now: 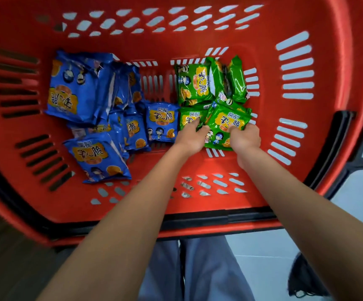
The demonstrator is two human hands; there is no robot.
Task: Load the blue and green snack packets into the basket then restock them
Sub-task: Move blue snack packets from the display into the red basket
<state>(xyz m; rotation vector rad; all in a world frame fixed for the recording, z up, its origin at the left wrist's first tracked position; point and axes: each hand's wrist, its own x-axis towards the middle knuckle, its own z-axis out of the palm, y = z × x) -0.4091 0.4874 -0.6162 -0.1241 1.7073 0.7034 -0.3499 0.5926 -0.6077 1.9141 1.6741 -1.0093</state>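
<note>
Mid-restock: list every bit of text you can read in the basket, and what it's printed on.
"掌心脆": yellow panel of the front green packet.
"掌心脆": middle blue packet and nearest blue packet.
Small line above it: looks like "常記", first character unsure.
Far left blue packet: print upside down, blurred.
Fine print on packets: too small to read.
Basket: no text seen.

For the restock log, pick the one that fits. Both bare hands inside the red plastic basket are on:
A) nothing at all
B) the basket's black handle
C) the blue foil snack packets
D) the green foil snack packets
D: the left hand and the right hand both grip the glossy green snack packets on the right side of the slotted red plastic basket, while the blue snack packets lie on its left side.
</note>
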